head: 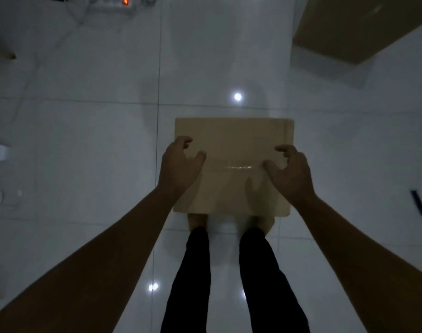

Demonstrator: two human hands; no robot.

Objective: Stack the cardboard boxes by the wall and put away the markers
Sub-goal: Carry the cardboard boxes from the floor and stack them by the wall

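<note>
Glossy white floor tiles fill a dim room. Both my hands, left and right, hover open-fingered over a taped cardboard box at my feet; another box sits far right.

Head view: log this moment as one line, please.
phase: reaching | left hand: open over box edge | right hand: open, same | cardboard box: on floor, taped | second box: far right

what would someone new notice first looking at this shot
First the cardboard box in the middle of the frame, on the glossy white tile floor just ahead of the person's feet. The left hand and right hand hover over its side edges with fingers curled open, not yet gripping. A second, larger cardboard box sits at the top right, and a power strip with a glowing red switch lies at the top left.
</note>
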